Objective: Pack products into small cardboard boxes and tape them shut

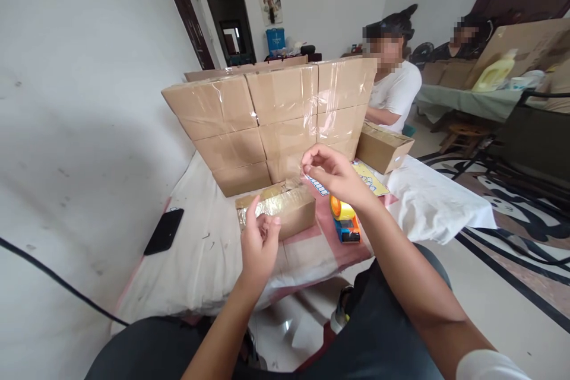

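Note:
A small cardboard box lies on the table in front of me, with shiny clear tape along its top. My left hand is at its near left side, index finger raised apart from the thumb, other fingers curled; I see nothing held. Above the box's right end, my right hand has thumb and fingertips pinched together. Whatever they grip, if anything, is too small to make out. Below the right hand stands a blue and orange tape dispenser with a yellow roll of tape.
Behind the box rises a wall of stacked, taped cardboard boxes. A black phone lies at left. Another box and a yellow printed sheet are at right. A person in a white shirt sits beyond; another is farther back.

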### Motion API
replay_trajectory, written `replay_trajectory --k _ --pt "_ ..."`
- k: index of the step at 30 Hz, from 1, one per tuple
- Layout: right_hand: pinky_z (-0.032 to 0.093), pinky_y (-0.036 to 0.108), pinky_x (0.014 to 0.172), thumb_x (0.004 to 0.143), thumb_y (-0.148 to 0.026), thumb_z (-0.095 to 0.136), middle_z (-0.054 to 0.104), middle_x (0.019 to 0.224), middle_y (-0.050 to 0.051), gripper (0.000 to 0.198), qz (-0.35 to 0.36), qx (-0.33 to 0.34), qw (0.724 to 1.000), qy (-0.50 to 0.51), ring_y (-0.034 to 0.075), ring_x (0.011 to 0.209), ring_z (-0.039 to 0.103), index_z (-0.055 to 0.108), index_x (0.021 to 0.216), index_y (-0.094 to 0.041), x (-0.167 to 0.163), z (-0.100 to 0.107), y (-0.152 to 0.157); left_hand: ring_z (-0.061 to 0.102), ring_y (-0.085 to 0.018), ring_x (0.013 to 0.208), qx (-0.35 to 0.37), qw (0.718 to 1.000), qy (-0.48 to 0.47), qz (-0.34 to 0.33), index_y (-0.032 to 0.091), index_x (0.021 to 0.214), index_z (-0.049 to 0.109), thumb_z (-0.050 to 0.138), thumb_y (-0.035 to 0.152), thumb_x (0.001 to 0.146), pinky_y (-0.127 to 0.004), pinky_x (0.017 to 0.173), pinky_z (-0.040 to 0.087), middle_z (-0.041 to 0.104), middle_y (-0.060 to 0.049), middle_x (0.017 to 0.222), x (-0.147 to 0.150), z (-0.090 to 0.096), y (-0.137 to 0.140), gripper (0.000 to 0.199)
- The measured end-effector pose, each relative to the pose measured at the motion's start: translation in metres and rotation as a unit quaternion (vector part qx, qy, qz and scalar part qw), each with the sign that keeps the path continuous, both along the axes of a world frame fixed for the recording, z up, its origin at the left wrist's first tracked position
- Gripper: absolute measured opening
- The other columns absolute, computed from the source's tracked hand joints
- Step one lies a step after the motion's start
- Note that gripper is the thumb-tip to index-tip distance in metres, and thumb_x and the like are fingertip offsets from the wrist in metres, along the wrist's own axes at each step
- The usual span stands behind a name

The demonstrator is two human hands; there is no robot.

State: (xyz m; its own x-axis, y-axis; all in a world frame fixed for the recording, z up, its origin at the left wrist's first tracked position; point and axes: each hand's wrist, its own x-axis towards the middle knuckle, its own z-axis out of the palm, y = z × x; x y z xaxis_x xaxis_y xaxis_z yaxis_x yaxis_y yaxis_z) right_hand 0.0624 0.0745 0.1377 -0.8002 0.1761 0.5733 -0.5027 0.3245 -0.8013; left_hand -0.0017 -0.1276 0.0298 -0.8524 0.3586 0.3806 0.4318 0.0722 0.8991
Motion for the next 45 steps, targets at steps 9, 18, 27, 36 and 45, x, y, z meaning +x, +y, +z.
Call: replay_trajectory --k 9,18,27,36,45 --pt "0.044 0.027 0.069 0.091 -0.028 0.060 0.058 0.077 -0.003 0.013 0.131 -0.001 0.989 -0.073 0.013 0.070 0.056 0.052 0.100 -0.021 -0.053 -0.038 -0.014 0.056 -0.015 0.096 0.067 0.985 0.105 0.120 0.025 0.135 0.053 0.045 0.041 0.100 -0.031 0.089 0.047 0.056 -0.007 0.118 -0.023 0.004 -0.006 0.039" --pt "0.043 0.027 0.069 0.082 -0.022 0.058 0.062 0.071 -0.004 0.018 0.120 0.028 0.979 -0.165 0.015 0.069 0.059 0.051 0.098 -0.020 -0.109 -0.080 0.012 0.056 -0.025 0.116 -0.012 0.937 0.300 0.177 0.019 0.134 0.055 0.061 0.025 0.090 -0.039 0.093 0.047 0.053 -0.016 0.131 -0.040 -0.024 0.006 0.044" --pt "0.044 0.026 0.068 0.083 -0.018 0.058 0.059 0.070 -0.006 0.019 0.109 0.034 0.984 -0.139 0.014 0.067 0.058 0.048 0.099 -0.022 -0.117 -0.080 0.016 0.058 -0.032 0.111 -0.179 0.876 0.387 0.227 0.017 0.133 0.057 0.070 0.036 0.084 -0.044 0.095 0.040 0.063 -0.018 0.135 -0.040 -0.041 0.022 0.055" --pt "0.050 0.022 0.054 0.087 -0.020 0.059 0.058 0.072 -0.009 0.022 0.184 -0.078 0.974 -0.106 0.009 0.053 0.059 0.043 0.102 -0.023 -0.108 -0.062 0.010 0.059 -0.030 0.104 -0.177 0.919 0.282 0.209 0.021 0.142 0.046 0.071 0.036 0.084 -0.041 0.089 0.039 0.075 -0.007 0.117 -0.036 -0.038 0.022 0.065" --pt "0.046 0.023 0.058 0.084 -0.016 0.057 0.057 0.079 -0.007 0.023 0.166 0.012 0.975 -0.146 0.009 0.058 0.058 0.044 0.103 -0.022 -0.101 -0.064 -0.010 0.068 -0.019 0.086 -0.021 0.982 0.134 0.133 0.022 0.145 0.042 0.066 0.035 0.089 -0.038 0.088 0.048 0.075 -0.003 0.090 -0.026 -0.032 0.013 0.063"
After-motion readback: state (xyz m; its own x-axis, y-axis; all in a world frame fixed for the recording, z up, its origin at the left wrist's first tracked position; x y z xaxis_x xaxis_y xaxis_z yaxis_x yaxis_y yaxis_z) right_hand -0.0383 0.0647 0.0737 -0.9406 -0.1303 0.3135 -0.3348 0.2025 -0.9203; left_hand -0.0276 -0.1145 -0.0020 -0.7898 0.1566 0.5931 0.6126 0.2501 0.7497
